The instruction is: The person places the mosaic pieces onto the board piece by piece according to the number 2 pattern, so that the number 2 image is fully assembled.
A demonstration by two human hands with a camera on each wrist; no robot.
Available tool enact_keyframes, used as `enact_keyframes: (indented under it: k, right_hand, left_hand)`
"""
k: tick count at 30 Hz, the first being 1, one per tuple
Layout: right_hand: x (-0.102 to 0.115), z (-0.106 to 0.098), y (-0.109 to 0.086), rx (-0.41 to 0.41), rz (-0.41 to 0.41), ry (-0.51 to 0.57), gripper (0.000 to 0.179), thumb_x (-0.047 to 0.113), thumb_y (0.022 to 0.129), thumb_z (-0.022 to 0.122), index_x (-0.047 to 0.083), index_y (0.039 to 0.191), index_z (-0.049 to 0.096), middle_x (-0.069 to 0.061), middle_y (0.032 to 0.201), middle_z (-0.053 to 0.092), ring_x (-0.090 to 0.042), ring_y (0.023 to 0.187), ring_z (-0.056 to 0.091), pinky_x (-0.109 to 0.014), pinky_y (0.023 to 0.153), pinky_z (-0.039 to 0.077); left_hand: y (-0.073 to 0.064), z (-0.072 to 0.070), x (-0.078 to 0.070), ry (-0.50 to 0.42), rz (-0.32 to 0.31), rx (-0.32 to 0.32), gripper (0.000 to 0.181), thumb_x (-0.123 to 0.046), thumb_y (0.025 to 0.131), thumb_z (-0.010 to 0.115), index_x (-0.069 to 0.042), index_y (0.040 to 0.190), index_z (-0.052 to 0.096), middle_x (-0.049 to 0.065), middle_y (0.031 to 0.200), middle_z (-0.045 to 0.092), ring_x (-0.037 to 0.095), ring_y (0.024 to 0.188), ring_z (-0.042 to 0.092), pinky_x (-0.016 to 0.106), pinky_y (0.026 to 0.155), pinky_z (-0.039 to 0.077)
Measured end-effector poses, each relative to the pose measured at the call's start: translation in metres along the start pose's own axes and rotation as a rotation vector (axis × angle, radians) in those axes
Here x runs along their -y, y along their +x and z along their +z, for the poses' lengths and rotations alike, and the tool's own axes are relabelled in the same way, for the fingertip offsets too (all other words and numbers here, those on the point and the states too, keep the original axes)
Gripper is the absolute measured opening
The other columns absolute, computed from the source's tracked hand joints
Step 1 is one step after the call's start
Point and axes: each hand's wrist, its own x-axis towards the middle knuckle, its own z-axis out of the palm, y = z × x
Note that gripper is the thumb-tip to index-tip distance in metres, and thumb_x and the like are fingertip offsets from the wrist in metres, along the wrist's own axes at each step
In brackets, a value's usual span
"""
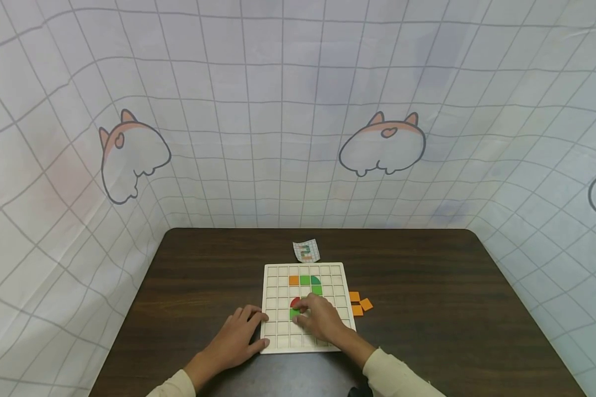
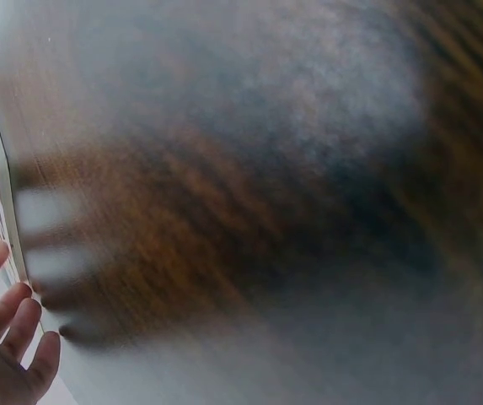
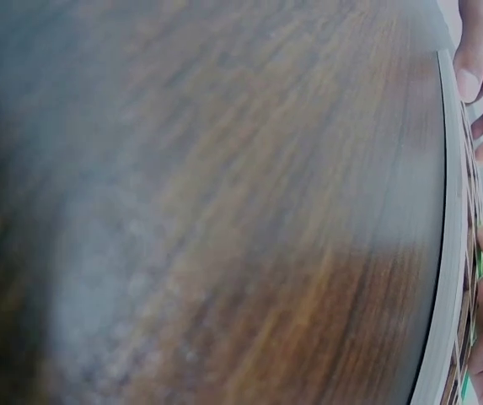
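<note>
A cream grid board [image 1: 278, 343] lies flat on the dark wooden table. My left hand [image 1: 238, 336] rests at its left edge, fingers spread and thumb at the near-left corner. My right hand [image 1: 320, 318] is over the middle of the board, its index finger and thumb at either side of a green square tile [image 1: 293, 313]. Just above that tile sits a red rounded tile [image 1: 294, 301], partly covered by the fingers. Farther up the grid are an orange square [image 1: 294, 280], a green square [image 1: 305, 280], a dark green rounded tile [image 1: 315, 280] and another green square [image 1: 317, 289].
Several loose orange squares [image 1: 357, 310] lie on the table by the board's right edge. A small printed pattern card [image 1: 306, 251] lies beyond the board's far edge. Behind the table [image 1: 203, 259] hangs a white gridded cloth [image 1: 288, 138].
</note>
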Motion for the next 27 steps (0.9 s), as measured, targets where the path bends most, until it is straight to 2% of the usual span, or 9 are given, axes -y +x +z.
enact_keyframes:
  k: [10, 19, 24, 27]
  right_hand:
    - [0.0, -0.005, 0.002, 0.018, -0.046, -0.022, 0.024, 0.023, 0.085, 0.08, 0.012, 0.106, 0.079, 0.007, 0.087, 0.064, -0.008, 0.082, 0.059, -0.024, 0.069, 0.046]
    - [-0.005, -0.023, -0.006, 0.052, -0.109, 0.065, 0.024, 0.02, 0.092, 0.074, 0.011, 0.114, 0.074, 0.006, 0.094, 0.065, -0.011, 0.087, 0.059, -0.03, 0.079, 0.049]
    - [-0.021, -0.038, -0.012, 0.052, -0.144, 0.059, 0.023, 0.021, 0.094, 0.072, 0.009, 0.114, 0.073, 0.006, 0.096, 0.066, -0.004, 0.077, 0.054, -0.024, 0.072, 0.048]
    - [-0.033, -0.049, -0.015, 0.043, -0.172, 0.065, 0.022, 0.019, 0.094, 0.071, 0.007, 0.113, 0.072, 0.002, 0.097, 0.067, -0.002, 0.069, 0.049, -0.021, 0.065, 0.045]
  left_hand:
    - [0.002, -0.003, 0.001, 0.012, 0.004, 0.008, 0.042, -0.043, 0.093, 0.07, -0.019, 0.126, 0.058, 0.006, 0.133, 0.052, 0.026, 0.116, 0.052, 0.052, 0.093, 0.045]
    - [0.002, -0.003, 0.0, -0.006, 0.0, 0.014, 0.043, -0.044, 0.094, 0.069, -0.019, 0.127, 0.059, 0.006, 0.133, 0.051, 0.026, 0.115, 0.051, 0.052, 0.093, 0.045]
    - [0.001, -0.001, -0.002, -0.003, -0.017, 0.034, 0.043, -0.045, 0.093, 0.069, -0.02, 0.126, 0.059, 0.004, 0.131, 0.052, 0.024, 0.113, 0.05, 0.051, 0.093, 0.044]
    - [0.001, -0.002, -0.002, 0.005, -0.026, 0.041, 0.043, -0.045, 0.092, 0.07, -0.02, 0.125, 0.06, 0.003, 0.13, 0.052, 0.023, 0.113, 0.05, 0.051, 0.093, 0.044]
